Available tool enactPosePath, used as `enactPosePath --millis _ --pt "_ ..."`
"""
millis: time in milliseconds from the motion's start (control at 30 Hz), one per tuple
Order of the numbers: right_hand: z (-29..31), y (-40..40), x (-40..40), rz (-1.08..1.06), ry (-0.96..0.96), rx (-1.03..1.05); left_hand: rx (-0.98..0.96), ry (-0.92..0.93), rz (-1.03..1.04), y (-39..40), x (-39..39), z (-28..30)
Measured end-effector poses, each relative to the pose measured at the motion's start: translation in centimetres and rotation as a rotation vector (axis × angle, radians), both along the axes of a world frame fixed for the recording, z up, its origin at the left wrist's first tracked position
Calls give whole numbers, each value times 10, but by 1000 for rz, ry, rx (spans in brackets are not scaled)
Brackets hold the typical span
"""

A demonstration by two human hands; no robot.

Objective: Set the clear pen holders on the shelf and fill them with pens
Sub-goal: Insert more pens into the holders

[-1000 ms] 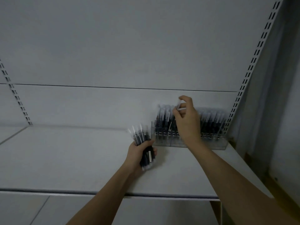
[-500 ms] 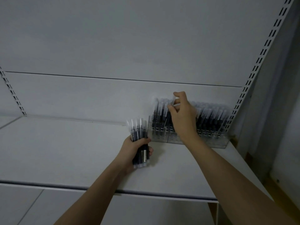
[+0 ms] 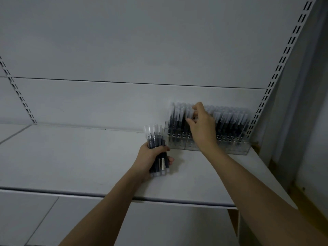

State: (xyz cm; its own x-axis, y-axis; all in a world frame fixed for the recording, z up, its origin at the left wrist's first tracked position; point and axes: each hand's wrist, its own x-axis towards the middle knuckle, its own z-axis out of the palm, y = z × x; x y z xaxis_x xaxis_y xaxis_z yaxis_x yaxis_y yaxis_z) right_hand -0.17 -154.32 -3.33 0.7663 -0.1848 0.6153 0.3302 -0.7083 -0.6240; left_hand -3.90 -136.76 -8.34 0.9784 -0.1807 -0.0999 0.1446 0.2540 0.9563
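Note:
Clear pen holders (image 3: 236,149) stand in a row at the back right of the white shelf (image 3: 71,157), filled with several dark pens with clear caps (image 3: 229,121). My right hand (image 3: 202,126) reaches over the left holder and pinches the top of one pen standing in it. My left hand (image 3: 150,160) grips a bundle of dark pens (image 3: 157,139) upright, just left of the holders, its base near the shelf surface.
The shelf's back panel (image 3: 124,50) rises behind. Slotted uprights run at the left (image 3: 19,96) and right (image 3: 276,71). The shelf's front edge (image 3: 71,192) crosses below my forearms, with a lower shelf beneath. A wall and wooden skirting lie to the right.
My right hand has shifted slightly left and lower over the holder's pens. The bundle in my left hand stays put. The camera has tilted a little.

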Motion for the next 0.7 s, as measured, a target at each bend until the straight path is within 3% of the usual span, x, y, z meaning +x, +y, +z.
enactPosePath --millis 100,333,700 --pt "-6 -1 -2 8 -4 13 4 3 -5 0 2 -2" --pt "5 6 1 81 19 -165 19 -14 -28 1 3 -4" --pt "2 19 2 -38 76 -127 32 -37 -47 5 -1 -4"
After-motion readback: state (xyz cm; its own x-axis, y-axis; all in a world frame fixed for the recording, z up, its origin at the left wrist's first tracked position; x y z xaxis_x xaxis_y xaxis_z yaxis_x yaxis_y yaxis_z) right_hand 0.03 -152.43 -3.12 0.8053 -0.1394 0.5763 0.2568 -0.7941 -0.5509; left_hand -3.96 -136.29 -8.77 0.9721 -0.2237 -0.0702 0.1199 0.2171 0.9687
